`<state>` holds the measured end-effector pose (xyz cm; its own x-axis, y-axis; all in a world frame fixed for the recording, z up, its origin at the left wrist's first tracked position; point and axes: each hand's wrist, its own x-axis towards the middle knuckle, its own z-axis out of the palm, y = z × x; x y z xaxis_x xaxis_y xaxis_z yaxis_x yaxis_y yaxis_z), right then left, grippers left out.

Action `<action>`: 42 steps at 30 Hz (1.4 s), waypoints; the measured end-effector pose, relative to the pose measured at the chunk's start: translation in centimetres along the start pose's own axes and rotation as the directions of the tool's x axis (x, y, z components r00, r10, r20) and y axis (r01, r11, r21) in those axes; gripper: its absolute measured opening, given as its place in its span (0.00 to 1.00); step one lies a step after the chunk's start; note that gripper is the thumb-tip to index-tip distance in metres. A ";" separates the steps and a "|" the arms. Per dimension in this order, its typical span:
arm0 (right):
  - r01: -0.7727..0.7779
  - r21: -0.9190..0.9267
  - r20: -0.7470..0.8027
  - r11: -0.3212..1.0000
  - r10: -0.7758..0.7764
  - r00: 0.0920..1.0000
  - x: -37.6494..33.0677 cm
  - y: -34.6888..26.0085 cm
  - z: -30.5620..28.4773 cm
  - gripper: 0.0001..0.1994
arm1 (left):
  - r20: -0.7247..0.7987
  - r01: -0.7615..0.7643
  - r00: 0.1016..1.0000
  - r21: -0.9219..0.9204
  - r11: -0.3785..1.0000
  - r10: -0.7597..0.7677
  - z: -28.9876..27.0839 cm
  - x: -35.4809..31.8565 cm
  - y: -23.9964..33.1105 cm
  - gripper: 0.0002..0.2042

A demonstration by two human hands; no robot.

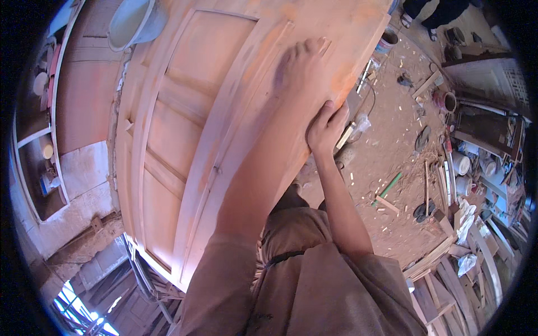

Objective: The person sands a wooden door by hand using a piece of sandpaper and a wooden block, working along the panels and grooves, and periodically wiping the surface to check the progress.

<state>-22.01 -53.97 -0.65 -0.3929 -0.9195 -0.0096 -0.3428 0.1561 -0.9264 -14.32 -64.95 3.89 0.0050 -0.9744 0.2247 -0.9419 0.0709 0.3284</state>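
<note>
A large panelled wooden door [246, 84], pale orange-brown with raised frames, lies in front of me and slants up to the right. My left hand [302, 61] is on its flat upper part, fingers bent and pressed down. A small light-brown edge shows by the fingertips; I cannot make out what is under them. Lower down, my right hand [328, 129] grips the door's right edge, its thumb on top and its other fingers partly hidden.
A pale bucket [134, 25] stands past the door's far left side, near an open shelf [36, 140]. On the right, the dirt floor [386, 145] holds wood scraps, a green stick [388, 187], cans and piled timber [448, 291]. Another person's legs [434, 14] show at the top right.
</note>
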 end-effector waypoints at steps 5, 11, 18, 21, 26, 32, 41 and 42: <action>0.006 -0.014 0.002 1.000 -0.006 1.000 -0.1 0.2 0.2 0.27 | 0.141 0.173 0.976 -0.023 0.985 -0.168 -0.9 1.8 1.3 0.18; 0.049 0.001 0.009 0.999 -0.049 0.999 -0.1 -0.2 0.0 0.27 | 0.054 0.108 0.992 0.038 0.993 -0.110 -4.2 -11.5 -2.7 0.20; 0.033 0.002 -0.013 0.999 -0.033 0.999 0.4 0.3 0.0 0.25 | 0.225 0.295 0.935 -0.066 0.953 -0.274 -12.0 -29.0 -6.7 0.15; 0.039 -0.013 -0.028 0.999 -0.039 0.999 0.5 0.5 0.0 0.25 | 0.231 0.239 0.947 -0.042 0.970 -0.224 -11.2 -26.9 -6.4 0.15; 0.035 0.006 -0.012 0.999 -0.035 0.999 0.1 -0.2 0.0 0.25 | 0.231 0.155 0.958 0.089 0.984 -0.172 -7.2 -15.7 -3.7 0.17; -0.005 0.017 0.019 1.000 0.004 1.000 0.0 0.2 -0.1 0.26 | 0.076 0.068 0.994 0.081 0.994 -0.074 -3.7 -7.5 -1.8 0.12; -0.007 0.039 0.027 0.999 0.006 1.000 0.1 0.1 -0.1 0.26 | 0.064 0.009 0.998 0.042 0.999 -0.011 -0.5 1.1 0.3 0.17; 0.019 0.024 0.015 1.000 -0.020 1.000 0.1 0.3 -0.1 0.26 | 0.078 0.045 0.996 0.036 0.998 -0.048 -0.3 1.9 0.9 0.17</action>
<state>-22.23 -53.94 -0.86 -0.3735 -0.9276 0.0032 -0.3293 0.1294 -0.9353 -15.07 -66.71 4.92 0.0240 -0.9904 0.1361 -0.9521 0.0188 0.3053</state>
